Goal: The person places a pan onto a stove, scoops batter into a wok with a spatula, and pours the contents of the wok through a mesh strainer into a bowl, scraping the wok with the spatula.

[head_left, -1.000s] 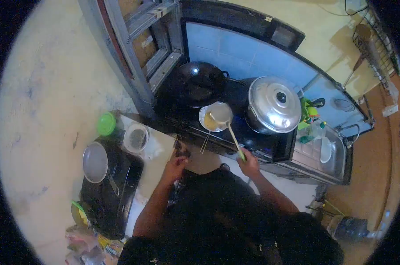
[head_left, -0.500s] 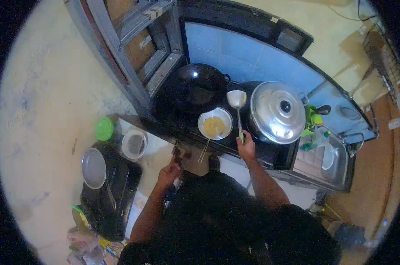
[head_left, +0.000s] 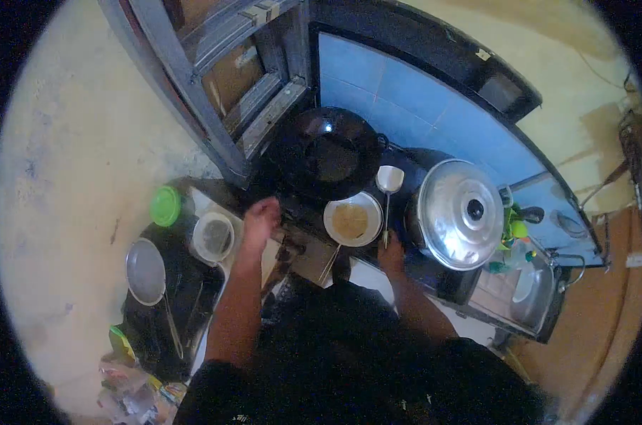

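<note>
My right hand (head_left: pixel 390 256) is closed round the handle of a metal spatula (head_left: pixel 390 180), its pale blade pointing away from me. Left of the spatula, a pale round bowl (head_left: pixel 375 228) with yellowish contents sits at the stove's front edge; a thin wire handle extends from it towards me. Behind the bowl is a black wok (head_left: pixel 328 152), its inside dark and shiny. My left hand (head_left: pixel 262 218) is raised near the counter edge, left of and in front of the wok. Motion blurs its fingers, and I cannot make out anything in them.
A large lidded silver pot (head_left: pixel 457 212) stands on the right, before the sink (head_left: pixel 544 301). A metal ladder (head_left: pixel 268 106) rises behind the wok. On the left are a green-lidded container (head_left: pixel 166 206), a white tub (head_left: pixel 213 236) and a long-handled strainer (head_left: pixel 145 271).
My left hand has lifted away from my body towards the wok. My right hand still holds the spatula, now lower and nearer the bowl. The view has shifted slightly.
</note>
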Tool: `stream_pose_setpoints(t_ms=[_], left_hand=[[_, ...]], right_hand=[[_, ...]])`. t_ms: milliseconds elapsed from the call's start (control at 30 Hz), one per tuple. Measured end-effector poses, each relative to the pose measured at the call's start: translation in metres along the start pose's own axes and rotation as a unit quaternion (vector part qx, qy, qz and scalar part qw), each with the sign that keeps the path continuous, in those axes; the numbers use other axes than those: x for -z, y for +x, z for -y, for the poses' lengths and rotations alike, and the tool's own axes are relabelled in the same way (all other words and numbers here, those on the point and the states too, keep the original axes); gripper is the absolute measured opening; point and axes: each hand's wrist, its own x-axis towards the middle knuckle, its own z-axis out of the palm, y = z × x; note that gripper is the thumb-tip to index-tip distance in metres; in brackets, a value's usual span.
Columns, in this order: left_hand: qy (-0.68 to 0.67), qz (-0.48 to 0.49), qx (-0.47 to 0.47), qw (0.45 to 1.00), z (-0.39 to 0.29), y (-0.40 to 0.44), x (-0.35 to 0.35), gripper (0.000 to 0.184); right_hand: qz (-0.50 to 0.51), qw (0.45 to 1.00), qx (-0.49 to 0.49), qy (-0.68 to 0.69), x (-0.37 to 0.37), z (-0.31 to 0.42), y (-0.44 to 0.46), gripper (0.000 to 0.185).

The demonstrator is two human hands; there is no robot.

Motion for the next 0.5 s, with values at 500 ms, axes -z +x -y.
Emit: stream_pose_setpoints(t_ms=[500], left_hand=[[0.532, -0.134, -0.143, 0.824, -0.009, 0.17, -0.024, 0.04]], right_hand=[[0.033, 0.921, 0.195, -0.336, 0.067, 0.209, 0.236, 0.027]])
